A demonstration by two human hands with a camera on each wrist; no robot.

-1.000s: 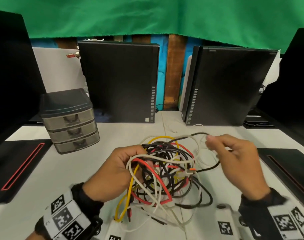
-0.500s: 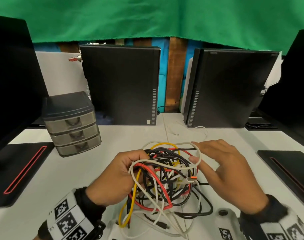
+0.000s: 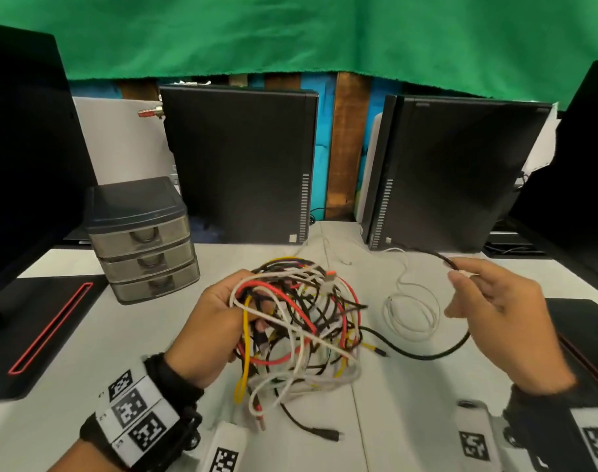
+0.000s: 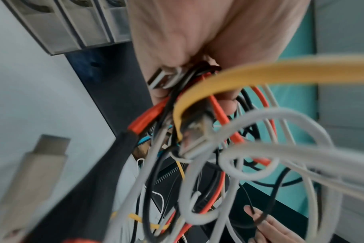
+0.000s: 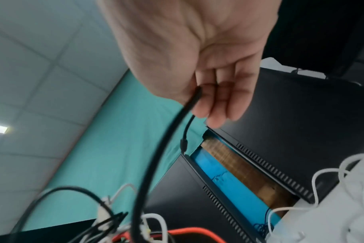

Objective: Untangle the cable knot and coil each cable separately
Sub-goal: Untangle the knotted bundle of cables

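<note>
A knot of cables (image 3: 301,321), white, black, red and yellow, hangs just over the white table (image 3: 86,352), gripped from the left by my left hand (image 3: 219,321). In the left wrist view its fingers curl round several strands (image 4: 193,78). My right hand (image 3: 488,301) is raised to the right of the knot and pinches a black cable (image 3: 440,352) between thumb and fingers (image 5: 197,93). That cable sags in a loop from the knot up to the hand, and its end (image 5: 183,144) dangles past the fingers. A thin white cable (image 3: 410,311) lies in loose loops on the table between knot and hand.
A grey three-drawer organiser (image 3: 140,240) stands at the left. Two black computer cases (image 3: 239,165) (image 3: 461,172) stand at the back under a green cloth. Black pads with red lines (image 3: 42,332) lie at both table sides. A black plug (image 3: 328,434) trails toward the front edge.
My right hand left the knot and moved right and up, drawing a black cable out into a long loop. The left hand kept its grip on the knot.
</note>
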